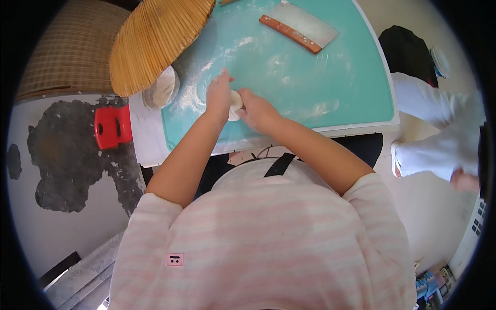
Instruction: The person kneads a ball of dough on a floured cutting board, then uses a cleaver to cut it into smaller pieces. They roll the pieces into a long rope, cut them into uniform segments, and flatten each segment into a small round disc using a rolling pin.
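A small piece of white dough (235,105) is between my two hands, low over the flour-dusted turquoise mat (294,89). My left hand (219,93) lies along the dough's left side, its fingers pointing away from me. From the right, my right hand (259,111) grips the same piece with thumb and fingers. Part of the dough is hidden by the hands. Farther off on the mat lies a dough scraper (298,28) with a steel blade and a wooden handle.
A clear bowl of flour (161,92) stands at the table's left side, partly under a round tray of slender stalks (162,42). Beyond the left edge is a red plastic chair (113,127). At right, a person in light trousers (434,143) is near a black-covered seat (407,54).
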Demonstrator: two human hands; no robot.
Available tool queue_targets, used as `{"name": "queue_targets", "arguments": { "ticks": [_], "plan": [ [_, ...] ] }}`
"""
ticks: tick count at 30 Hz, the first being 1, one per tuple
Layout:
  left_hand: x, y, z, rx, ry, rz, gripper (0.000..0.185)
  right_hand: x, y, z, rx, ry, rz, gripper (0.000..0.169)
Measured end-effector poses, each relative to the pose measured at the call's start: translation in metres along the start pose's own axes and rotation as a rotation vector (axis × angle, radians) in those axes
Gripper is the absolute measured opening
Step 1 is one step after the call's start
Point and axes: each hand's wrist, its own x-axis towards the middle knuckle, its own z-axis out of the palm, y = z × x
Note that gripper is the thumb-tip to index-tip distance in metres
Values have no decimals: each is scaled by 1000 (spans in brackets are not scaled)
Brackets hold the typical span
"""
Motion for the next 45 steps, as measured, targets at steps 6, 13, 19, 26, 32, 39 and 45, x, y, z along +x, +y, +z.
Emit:
{"name": "queue_targets", "arguments": {
  "ticks": [6, 13, 19, 26, 32, 39, 45],
  "plan": [
    [-35, -22, -7, 644, 54, 348, 31, -30, 20, -42, -271, 180, -246, 30],
    [-4, 1, 14, 775, 83, 545, 35, -29, 32, -71, -248, 377, -51, 17],
    [4, 15, 20, 647, 120, 428, 40, -24, 36, -68, -320, 408, -93, 14],
    [2, -39, -53, -237, -139, 304, 50, -22, 38, -64, -300, 471, -123, 13],
    [-45, -70, -48, 750, -69, 580, 61, -21, 33, -64, -380, 419, -65, 13],
    [-49, 5, -22, 123, -247, 222, 54, -20, 40, -62, -464, 462, -90, 15],
    [-39, -13, -63, -104, 75, 538, 46, -20, 37, -61, -457, 459, -105, 14]
  ]
}}
